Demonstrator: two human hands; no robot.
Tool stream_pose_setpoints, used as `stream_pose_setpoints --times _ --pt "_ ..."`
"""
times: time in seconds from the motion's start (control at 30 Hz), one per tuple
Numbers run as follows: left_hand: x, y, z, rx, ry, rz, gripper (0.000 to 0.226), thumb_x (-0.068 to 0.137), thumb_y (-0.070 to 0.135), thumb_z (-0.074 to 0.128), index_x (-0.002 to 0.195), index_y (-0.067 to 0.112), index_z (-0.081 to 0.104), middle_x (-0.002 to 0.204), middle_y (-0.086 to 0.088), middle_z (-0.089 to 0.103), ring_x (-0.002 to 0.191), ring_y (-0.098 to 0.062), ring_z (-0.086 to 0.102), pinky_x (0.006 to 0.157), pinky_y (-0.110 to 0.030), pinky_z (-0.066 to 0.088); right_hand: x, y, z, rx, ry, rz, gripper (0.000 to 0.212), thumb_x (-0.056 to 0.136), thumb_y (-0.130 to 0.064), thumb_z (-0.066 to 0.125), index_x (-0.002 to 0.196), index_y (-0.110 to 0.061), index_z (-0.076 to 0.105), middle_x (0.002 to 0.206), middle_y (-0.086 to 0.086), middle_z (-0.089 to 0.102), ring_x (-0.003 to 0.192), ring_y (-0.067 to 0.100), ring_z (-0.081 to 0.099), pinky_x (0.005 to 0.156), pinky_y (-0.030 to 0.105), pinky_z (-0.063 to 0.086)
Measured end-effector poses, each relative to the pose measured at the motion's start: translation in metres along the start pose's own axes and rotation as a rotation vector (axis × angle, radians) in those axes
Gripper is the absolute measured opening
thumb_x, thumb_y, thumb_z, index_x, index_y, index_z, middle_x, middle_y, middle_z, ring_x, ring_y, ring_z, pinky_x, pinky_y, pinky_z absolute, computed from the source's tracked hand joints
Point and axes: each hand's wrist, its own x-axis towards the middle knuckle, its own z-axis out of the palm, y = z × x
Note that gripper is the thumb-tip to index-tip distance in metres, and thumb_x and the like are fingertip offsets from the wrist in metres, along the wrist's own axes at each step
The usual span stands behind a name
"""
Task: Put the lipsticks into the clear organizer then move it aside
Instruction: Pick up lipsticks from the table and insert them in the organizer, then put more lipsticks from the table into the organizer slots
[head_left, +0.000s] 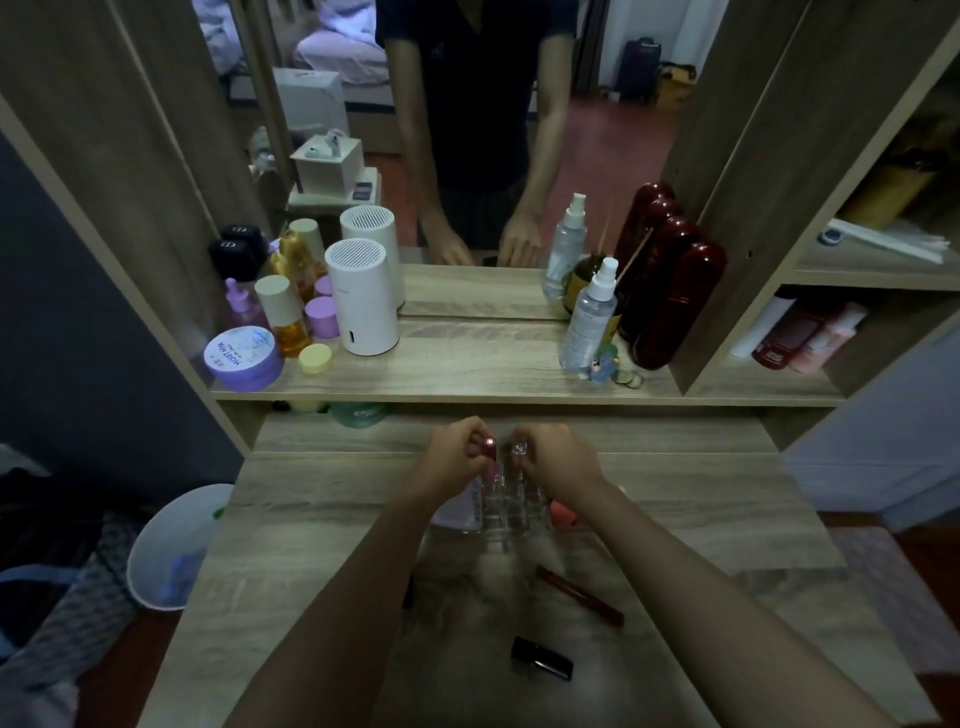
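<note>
The clear organizer (506, 512) stands in the middle of the wooden dresser top (322, 519), partly hidden by my wrists. My left hand (451, 452) pinches a red-capped lipstick (488, 447) above the organizer's far left slots. My right hand (558, 457) pinches a clear-topped lipstick (518, 448) just beside it, over the far slots. A pink lipstick (492, 475) stands in a slot below. A long dark red tube (579, 594) and a black lipstick (542, 659) lie on the top nearer me. An orange-capped item (563, 512) lies right of the organizer.
A raised shelf behind holds a white cylinder (363, 296), a purple jar (243, 358), bottles, a spray bottle (589, 317) and dark red cases (670, 306) before a mirror. A white bin (176, 545) stands left of the dresser. Side shelves on the right hold bottles.
</note>
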Motion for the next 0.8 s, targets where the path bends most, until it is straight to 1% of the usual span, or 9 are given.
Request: stream_pose_setpoints --times 0.17,0.27,0.4,0.47,0.53,0.63,0.67,0.73,0.8 --pt "0.0 -0.007 0.012 0.101 0.006 0.021 0.022 0.071 -0.008 0.065 0.091 0.001 0.066 0.09 -0.018 0.073 0.081 -0.024 0.067 0.063 -0.015 0.042 -0.003 0.004 0.0 0.007 -0.006 -0.018 0.029 0.086 -0.023 0.058 0.114 -0.027 0.064 0.11 0.009 0.07 0.106 0.031 0.063 0.086 0.041 0.054" --pt "0.0 -0.011 0.016 0.16 0.038 0.053 0.023 0.067 -0.005 0.068 0.089 0.004 0.067 0.09 -0.015 0.073 0.081 -0.026 0.064 0.062 -0.017 0.036 -0.013 0.011 -0.004 0.027 0.011 -0.012 0.044 0.084 -0.022 0.061 0.127 -0.025 0.055 0.119 0.009 0.067 0.113 0.031 0.059 0.089 0.039 0.051" --pt "-0.001 -0.019 0.015 0.157 0.05 0.093 0.027 0.066 -0.002 0.07 0.092 0.006 0.068 0.095 -0.013 0.072 0.086 -0.024 0.065 0.072 -0.02 0.044 -0.043 0.035 -0.006 0.062 0.087 -0.027 0.011 0.082 -0.025 0.062 0.091 -0.018 0.065 0.095 0.007 0.071 0.092 0.029 0.065 0.068 0.03 0.044" --pt "-0.002 -0.021 0.013 0.164 0.051 0.096 0.028 0.068 0.001 0.071 0.096 0.007 0.067 0.098 -0.013 0.071 0.089 -0.024 0.066 0.078 -0.028 0.05 -0.063 0.051 0.004 0.041 0.001 -0.037 0.014 0.085 -0.025 0.056 0.082 -0.014 0.065 0.09 0.012 0.07 0.086 0.032 0.065 0.064 0.03 0.044" --pt "-0.004 -0.021 0.012 0.188 0.062 0.086 0.031 0.069 0.004 0.073 0.1 0.009 0.067 0.102 -0.013 0.069 0.094 -0.025 0.063 0.08 -0.025 0.048 -0.082 0.066 0.02 -0.06 -0.179 0.02 0.019 0.087 -0.024 0.05 0.09 -0.011 0.063 0.1 0.017 0.068 0.092 0.035 0.065 0.068 0.034 0.048" --pt "-0.008 -0.02 0.013 0.268 0.115 0.082 0.041 0.072 0.013 0.073 0.111 0.013 0.061 0.11 -0.011 0.061 0.107 -0.025 0.051 0.082 -0.02 0.034 -0.103 0.08 0.045 -0.182 -0.358 0.019 0.036 0.087 -0.024 0.053 0.123 -0.02 0.056 0.128 0.009 0.058 0.116 0.029 0.057 0.087 0.037 0.049" --pt "-0.01 -0.019 0.013 0.287 0.137 0.077 0.045 0.072 0.016 0.073 0.115 0.015 0.059 0.113 -0.011 0.059 0.11 -0.026 0.048 0.085 -0.026 0.036 -0.107 0.081 0.053 -0.201 -0.358 -0.029 0.045 0.089 -0.023 0.052 0.134 -0.026 0.046 0.133 0.007 0.054 0.117 0.029 0.056 0.087 0.039 0.05" --pt "-0.014 -0.015 0.013 0.3 0.174 0.069 0.047 0.073 0.019 0.072 0.118 0.016 0.057 0.118 -0.009 0.056 0.113 -0.025 0.047 0.093 -0.035 0.04 -0.11 0.079 0.068 -0.265 -0.295 -0.13 0.054 0.093 -0.02 0.045 0.143 -0.035 0.03 0.132 0.008 0.048 0.109 0.031 0.059 0.072 0.038 0.048" --pt "-0.018 -0.012 0.012 0.299 0.193 0.069 0.048 0.074 0.02 0.071 0.12 0.017 0.056 0.12 -0.007 0.054 0.115 -0.024 0.046 0.096 -0.038 0.04 -0.107 0.074 0.077 -0.313 -0.234 -0.189 0.054 0.095 -0.018 0.042 0.143 -0.037 0.027 0.131 0.009 0.046 0.102 0.033 0.061 0.064 0.035 0.042"
